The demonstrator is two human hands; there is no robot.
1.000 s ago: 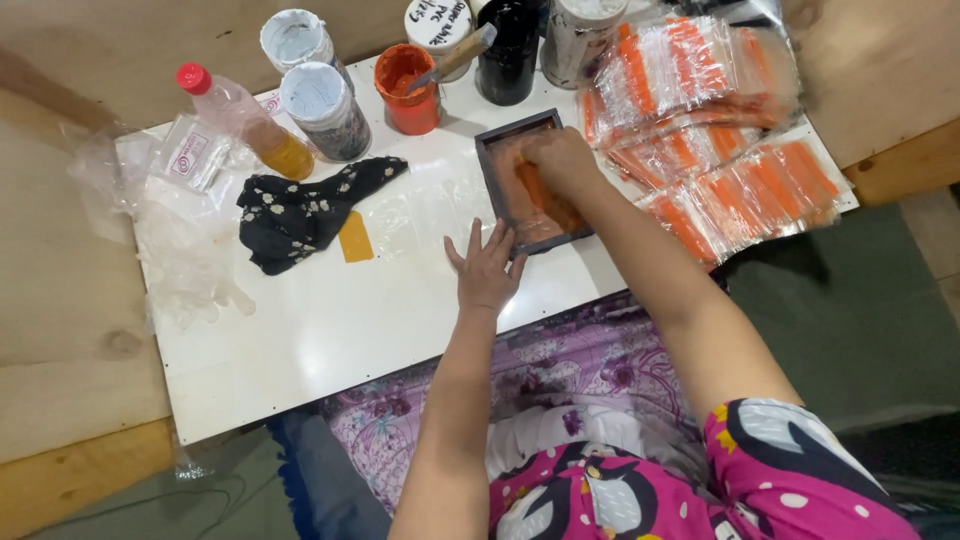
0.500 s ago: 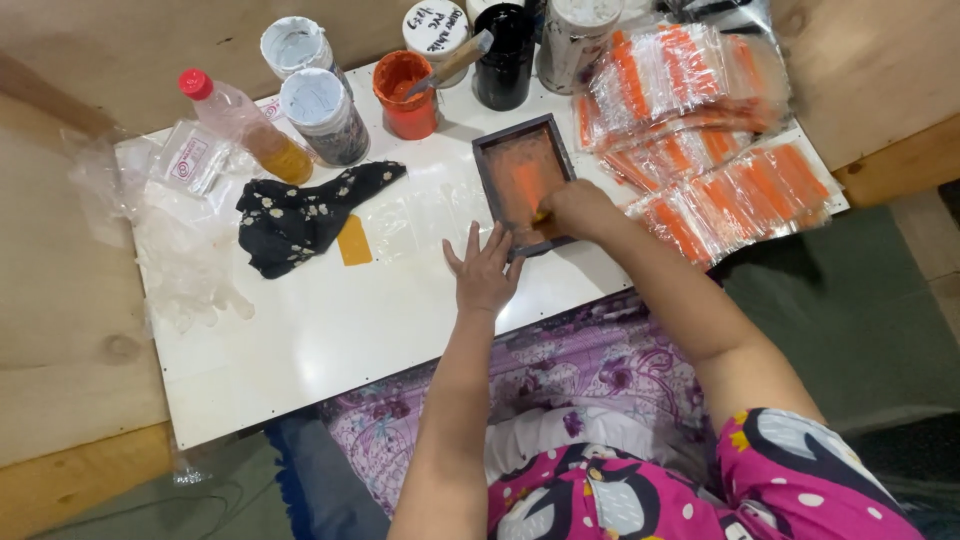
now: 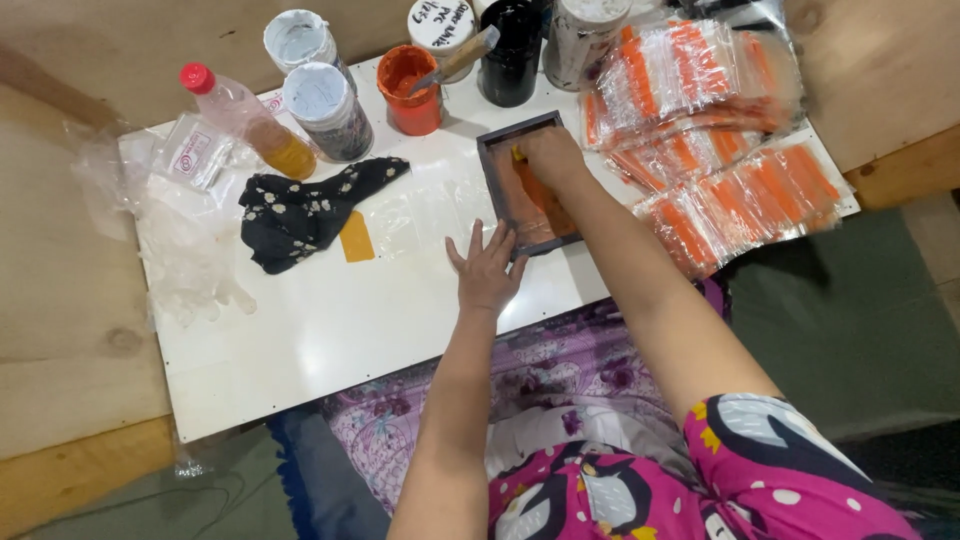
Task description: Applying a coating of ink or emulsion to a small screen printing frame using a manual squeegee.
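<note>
Frame (image 3: 525, 185), dark, orange-inked, long axis running away from the person. Right hand (image 3: 553, 158) grips a squeegee at its far end; left hand (image 3: 487, 270), fingers spread, braces its near-left corner.

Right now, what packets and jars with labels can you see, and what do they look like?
Clear packets with orange printing: heaped at the board's right end.
Small clear packet with a red mark: far left, flat.
White-lidded jar with dark handwriting: top middle.
Bottle with red cap: left, lying tilted, amber liquid.
Two grey jars with white lids: top left.
</note>
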